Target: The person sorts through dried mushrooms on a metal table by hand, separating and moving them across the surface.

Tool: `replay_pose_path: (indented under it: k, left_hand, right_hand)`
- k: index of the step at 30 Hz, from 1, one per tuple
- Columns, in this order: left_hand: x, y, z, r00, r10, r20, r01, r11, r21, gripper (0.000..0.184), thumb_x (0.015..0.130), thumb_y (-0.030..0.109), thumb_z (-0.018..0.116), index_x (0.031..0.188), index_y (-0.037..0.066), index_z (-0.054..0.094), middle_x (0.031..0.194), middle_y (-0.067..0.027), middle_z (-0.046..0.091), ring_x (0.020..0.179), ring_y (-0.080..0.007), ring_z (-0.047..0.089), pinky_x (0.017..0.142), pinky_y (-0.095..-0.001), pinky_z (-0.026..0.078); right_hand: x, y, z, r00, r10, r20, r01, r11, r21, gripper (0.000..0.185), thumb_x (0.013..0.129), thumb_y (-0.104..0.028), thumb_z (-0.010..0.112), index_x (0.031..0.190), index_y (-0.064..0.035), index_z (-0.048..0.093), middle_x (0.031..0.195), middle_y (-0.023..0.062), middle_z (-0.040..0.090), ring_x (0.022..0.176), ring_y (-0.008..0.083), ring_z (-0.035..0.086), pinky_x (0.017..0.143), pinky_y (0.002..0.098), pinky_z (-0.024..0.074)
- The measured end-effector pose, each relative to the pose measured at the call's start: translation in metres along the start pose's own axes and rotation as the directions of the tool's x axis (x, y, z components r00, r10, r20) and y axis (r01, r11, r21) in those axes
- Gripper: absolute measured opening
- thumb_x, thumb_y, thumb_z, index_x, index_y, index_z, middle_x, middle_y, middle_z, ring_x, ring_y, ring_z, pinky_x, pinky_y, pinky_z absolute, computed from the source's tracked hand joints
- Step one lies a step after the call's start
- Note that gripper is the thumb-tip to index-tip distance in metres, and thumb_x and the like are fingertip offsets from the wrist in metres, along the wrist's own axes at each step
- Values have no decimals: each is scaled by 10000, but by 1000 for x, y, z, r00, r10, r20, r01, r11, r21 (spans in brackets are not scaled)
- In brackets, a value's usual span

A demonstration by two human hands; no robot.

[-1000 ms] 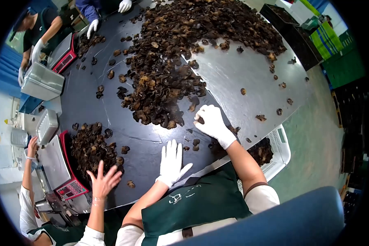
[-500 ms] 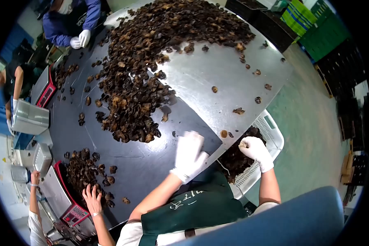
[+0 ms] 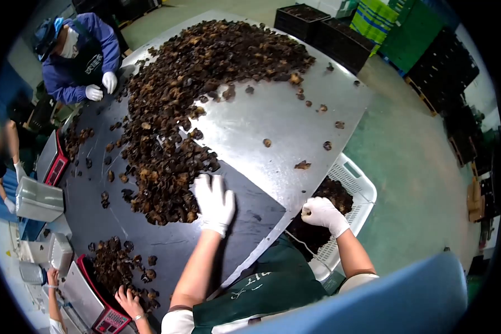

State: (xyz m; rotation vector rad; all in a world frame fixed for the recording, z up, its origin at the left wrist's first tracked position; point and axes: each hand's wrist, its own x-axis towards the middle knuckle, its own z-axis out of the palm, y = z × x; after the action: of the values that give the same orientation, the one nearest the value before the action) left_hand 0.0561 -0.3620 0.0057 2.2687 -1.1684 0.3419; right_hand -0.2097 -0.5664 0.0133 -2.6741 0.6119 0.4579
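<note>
White-gloved, the right hand hangs curled over a basket; I cannot tell whether its grip pinches anything. Farther, the left hand, fingers spread, meets the dark pile on the counter.

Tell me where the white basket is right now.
In the head view, the white basket is right of centre, beside the edge of the metal table, with the person's right hand over it.

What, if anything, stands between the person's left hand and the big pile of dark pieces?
Nothing visible does. The left hand is right at the edge of the dark pile; whether they touch, I cannot tell.
</note>
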Motion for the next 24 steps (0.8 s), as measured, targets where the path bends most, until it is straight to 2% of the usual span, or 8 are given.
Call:
replay_pose_path:
  k: [2, 8, 11, 12, 15, 17, 18, 24]
  left_hand:
    - [-10, -41, 36, 976, -124, 178, 94, 981, 168, 694, 906, 346, 582, 1443, -55, 399, 1496, -390, 290, 1374, -565, 283, 1164, -576, 224]
    - [-29, -11, 59, 966, -35, 257, 52, 997, -57, 641, 920, 301, 573, 1392, -108, 427, 1491, -371, 328, 1396, -525, 292, 1175, -557, 222]
    - [-35, 49, 59, 976, 201, 85, -170, 945, -279, 407, 818, 190, 606, 1138, -61, 580, 1258, -310, 525, 1183, -466, 487, 1035, -548, 380]
    - [-27, 79, 43, 903, 274, 332, -155, 927, -342, 354, 771, 141, 602, 1069, -49, 606, 1107, -258, 560, 1034, -421, 523, 909, -518, 431]
    - [-52, 126, 34, 645, 693, 322, -235, 580, -780, 411, 787, 83, 592, 1195, 34, 600, 1254, -251, 515, 1055, -419, 527, 882, -499, 453]
    - [-97, 130, 33, 623, 763, 171, -218, 380, -899, 471, 826, 95, 615, 1293, 68, 556, 1412, -272, 427, 1167, -443, 504, 958, -518, 439]
    - [-116, 123, 44, 628, 770, 113, -277, 357, -892, 493, 844, 105, 627, 1327, 78, 531, 1474, -276, 376, 1222, -453, 486, 998, -529, 425]
    - [-56, 9, -63, 978, 192, 78, -119, 826, -550, 289, 780, 73, 659, 1068, 57, 679, 1190, -200, 600, 1097, -402, 571, 949, -492, 468]
  right_hand:
    - [2, 3, -20, 990, 71, 119, -87, 988, 130, 176, 778, -259, 639, 838, -100, 684, 815, 126, 689, 824, 351, 675, 733, 462, 530]
    - [122, -25, -53, 827, -115, -551, 192, 978, 83, 265, 823, -233, 636, 1044, -89, 654, 1157, 141, 630, 1092, 334, 587, 906, 439, 486]
    - [192, -28, -30, 674, -162, -721, 192, 981, -41, 389, 827, -264, 647, 1174, -91, 623, 1270, 138, 573, 1171, 323, 535, 978, 445, 445]
    - [211, -27, -19, 656, -164, -737, 109, 986, -122, 420, 827, -271, 649, 1210, -101, 615, 1288, 130, 562, 1180, 317, 526, 997, 450, 434]
    - [213, -30, -15, 775, -103, -623, 84, 995, -60, 398, 825, -273, 641, 1188, -111, 632, 1271, 119, 570, 1191, 307, 524, 1011, 464, 430]
    - [187, -23, -29, 825, -82, -560, 104, 995, 7, 155, 803, -191, 625, 886, -70, 676, 1006, 128, 644, 1004, 331, 610, 851, 444, 500]
    - [170, -13, -19, 660, -160, -734, 182, 982, -50, 115, 788, -162, 630, 821, -60, 672, 897, 142, 645, 880, 348, 625, 780, 449, 512]
    - [33, 40, 3, 661, 20, -750, -5, 1000, 22, 74, 733, -115, 669, 719, -67, 615, 784, 146, 616, 787, 364, 601, 713, 470, 486]
